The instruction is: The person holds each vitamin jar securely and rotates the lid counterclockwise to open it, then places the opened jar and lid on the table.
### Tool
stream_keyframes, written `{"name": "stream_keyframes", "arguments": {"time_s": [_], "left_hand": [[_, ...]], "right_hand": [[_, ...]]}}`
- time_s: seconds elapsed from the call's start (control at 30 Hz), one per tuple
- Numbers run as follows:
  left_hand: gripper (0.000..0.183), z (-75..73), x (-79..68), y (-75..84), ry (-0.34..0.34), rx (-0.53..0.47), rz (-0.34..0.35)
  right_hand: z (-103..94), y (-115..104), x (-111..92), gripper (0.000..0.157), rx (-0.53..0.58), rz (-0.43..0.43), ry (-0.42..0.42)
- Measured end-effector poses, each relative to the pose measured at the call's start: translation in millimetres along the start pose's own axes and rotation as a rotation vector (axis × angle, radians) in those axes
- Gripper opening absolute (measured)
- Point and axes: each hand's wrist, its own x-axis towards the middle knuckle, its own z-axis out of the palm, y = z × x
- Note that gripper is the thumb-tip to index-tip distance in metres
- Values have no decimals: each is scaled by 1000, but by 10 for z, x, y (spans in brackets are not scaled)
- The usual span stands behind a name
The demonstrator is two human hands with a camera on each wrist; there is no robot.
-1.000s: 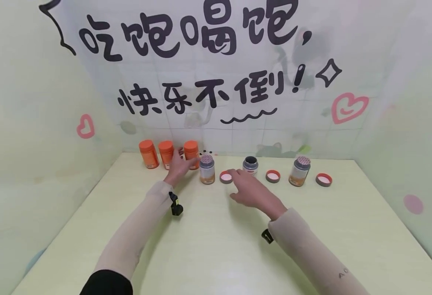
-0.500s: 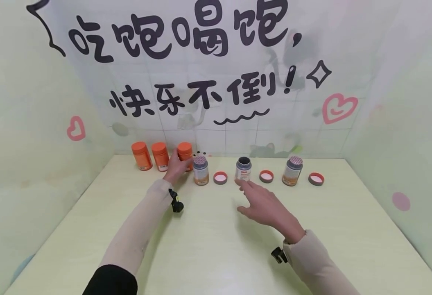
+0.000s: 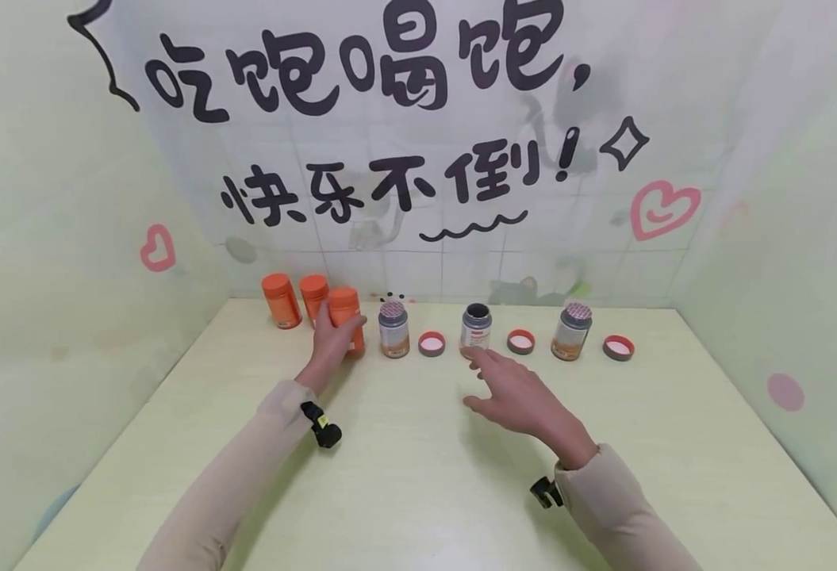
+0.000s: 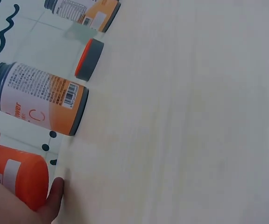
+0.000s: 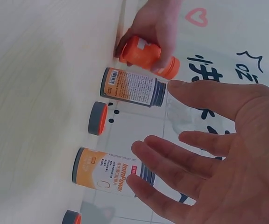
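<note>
My left hand (image 3: 328, 345) grips an orange lidded bottle (image 3: 344, 301), fingers behind it and thumb along its right side. In the left wrist view this orange bottle (image 4: 29, 170) hangs with its base close over the table. Just right of it stands a grey-and-orange pill bottle (image 3: 393, 337) with a patterned seal over its mouth. My right hand (image 3: 525, 396) is held with fingers extended, fingertips overlapping a second pill bottle (image 3: 477, 321) whose mouth looks dark. Nothing is in the right hand, and the right wrist view shows its fingers spread (image 5: 167, 163).
Two more orange bottles (image 3: 282, 305) stand at the back left. Upturned lids with red rims lie beside the pill bottles: one lid (image 3: 431, 343), another lid (image 3: 521, 342) and a third lid (image 3: 618, 347). A sealed pill bottle (image 3: 571, 337) stands right. A printed wall backs the table (image 3: 404, 476).
My left hand has taken hold of the rightmost orange bottle and brought it left and toward me. The right hand has drawn back rightward from the lid area, its fingers still extended.
</note>
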Motion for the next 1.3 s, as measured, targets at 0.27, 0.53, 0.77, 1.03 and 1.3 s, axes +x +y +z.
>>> {"name": "stream_keyframes", "arguments": {"time_s": [0.27,0.53,0.77,1.03,1.3], "left_hand": [[77,19,-358,-32,-10,-75,-118],[72,244,-744,-3,7,-121,-123],[60,522,-1024,17,-101,-123,-71],[62,758,-1211,45,-258,-35,-29],[50,898,-1381,73,-475,106,165]], "right_hand": [[-21,-2,1,73,11,-5,0],[-38,-18,16,69,8,-9,6],[-2,-48,11,69,26,-16,1],[-1,-61,8,59,29,25,19],[-5,-22,12,65,7,60,62]]}}
